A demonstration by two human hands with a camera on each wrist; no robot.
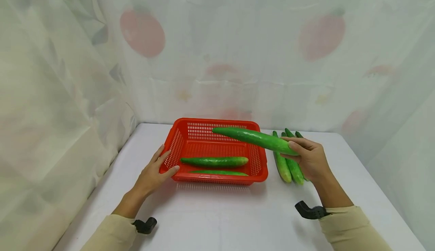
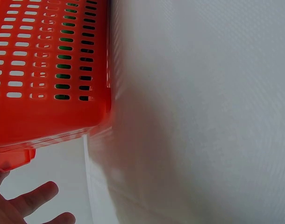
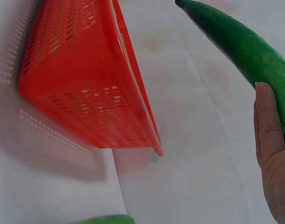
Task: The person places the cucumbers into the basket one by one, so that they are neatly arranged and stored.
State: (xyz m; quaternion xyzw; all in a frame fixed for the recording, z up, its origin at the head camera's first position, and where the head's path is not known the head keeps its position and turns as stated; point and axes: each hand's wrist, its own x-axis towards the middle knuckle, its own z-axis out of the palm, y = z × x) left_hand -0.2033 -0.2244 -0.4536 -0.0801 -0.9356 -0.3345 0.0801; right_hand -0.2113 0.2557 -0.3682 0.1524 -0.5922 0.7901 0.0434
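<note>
The red basket [image 1: 207, 148] stands on the white tabletop [image 1: 221, 213], and at its right side the right hand [image 1: 307, 156] holds a long green cucumber [image 1: 255, 137] by its paler, thicker end — the grip is closed about it, thumb on the near side. That cucumber is raised clear of the basket's rim, slanting so that its dark narrow tip reaches over the basket's inside, while the held end lies beyond the basket's right edge. At the basket's left side is the left hand [image 1: 153, 175], its grip wide: the fingers are spread along the outer left edge, and the thumb lies over the front left corner of the rim. Inside the basket, one cucumber [image 1: 215, 162] rests crosswise, and a second cucumber [image 1: 221, 173] lies nearer the basket's front wall, which hides part of it. To the right of the basket, several loose cucumbers [image 1: 283, 166] lie side by side, partly covered by the right hand — their exact number cannot be told. In front of the basket, a black device sits at each wrist, beside a beige sleeve. Behind the basket hangs a pale sheet [image 1: 221, 36] with faded red fruit prints.
</note>
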